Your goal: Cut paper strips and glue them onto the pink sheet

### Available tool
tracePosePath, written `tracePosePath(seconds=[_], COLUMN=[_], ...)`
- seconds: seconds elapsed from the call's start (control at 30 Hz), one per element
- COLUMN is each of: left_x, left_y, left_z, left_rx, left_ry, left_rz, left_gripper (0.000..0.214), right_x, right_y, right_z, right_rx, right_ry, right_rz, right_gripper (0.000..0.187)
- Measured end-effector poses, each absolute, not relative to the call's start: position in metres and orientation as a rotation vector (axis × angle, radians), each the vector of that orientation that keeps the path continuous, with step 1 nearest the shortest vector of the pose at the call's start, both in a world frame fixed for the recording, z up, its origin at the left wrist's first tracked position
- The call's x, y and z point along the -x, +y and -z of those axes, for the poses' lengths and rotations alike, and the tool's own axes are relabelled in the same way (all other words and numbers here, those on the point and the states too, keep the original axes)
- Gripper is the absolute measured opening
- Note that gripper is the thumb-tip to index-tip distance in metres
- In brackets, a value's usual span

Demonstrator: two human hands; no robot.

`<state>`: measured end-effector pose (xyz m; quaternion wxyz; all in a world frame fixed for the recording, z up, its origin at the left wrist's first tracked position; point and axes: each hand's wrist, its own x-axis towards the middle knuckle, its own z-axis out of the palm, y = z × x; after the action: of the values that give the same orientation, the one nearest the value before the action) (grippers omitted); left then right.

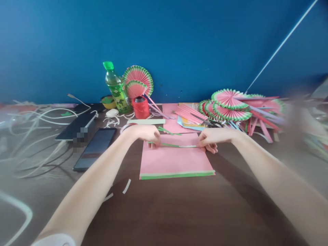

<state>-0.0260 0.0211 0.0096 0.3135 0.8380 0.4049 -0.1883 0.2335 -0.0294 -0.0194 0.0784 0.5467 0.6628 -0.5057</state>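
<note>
A sheet of pink paper [174,162] lies on the dark table, with a pale and green band [178,175] along its near edge. Over the upper part of the sheet stretches a narrow green paper strip [170,145], whitish toward its right end. My left hand [150,135] pinches the strip's left end. At the other end, the fingers of my right hand [208,139] are closed on it. Whether the strip touches the sheet or hovers just above it, I cannot tell. Short green scraps [166,130] lie just beyond the sheet's far edge.
Behind stand a green-capped bottle [116,89], pink paper fans [138,80] and a red spool [140,107]. More fans [228,106] pile up at right, near scissors [207,122] and pleated pink paper [191,114]. A phone [96,148] and white cables [38,136] occupy the left.
</note>
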Motion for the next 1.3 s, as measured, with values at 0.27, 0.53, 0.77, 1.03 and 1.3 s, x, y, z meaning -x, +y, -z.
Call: tracePosePath(seconds=[0.27,0.53,0.77,1.03,1.3], left_x=[0.060,0.082,0.076,0.076,0.059], left_y=[0.036,0.045,0.049,0.040,0.019], left_z=[-0.029,-0.021,-0.008,-0.018,-0.038], left_rx=[-2.312,-2.186,-2.249,-2.139,-1.990], left_ry=[1.472,1.633,1.536,1.507,0.996], left_rz=[0.384,0.413,0.545,0.414,0.120], left_gripper=[0.025,0.027,0.026,0.011,0.024], right_x=[-0.228,-0.217,-0.191,-0.187,-0.183], right_y=[-0.035,-0.047,-0.045,-0.041,-0.043], right_z=[0.011,-0.003,0.018,0.042,0.033], right_rx=[-1.786,-2.034,-1.966,-1.915,-2.015], right_ry=[2.018,2.004,2.528,2.566,2.689], right_rz=[1.044,0.299,0.534,0.628,0.609], right_gripper=[0.037,0.042,0.030,0.038,0.040])
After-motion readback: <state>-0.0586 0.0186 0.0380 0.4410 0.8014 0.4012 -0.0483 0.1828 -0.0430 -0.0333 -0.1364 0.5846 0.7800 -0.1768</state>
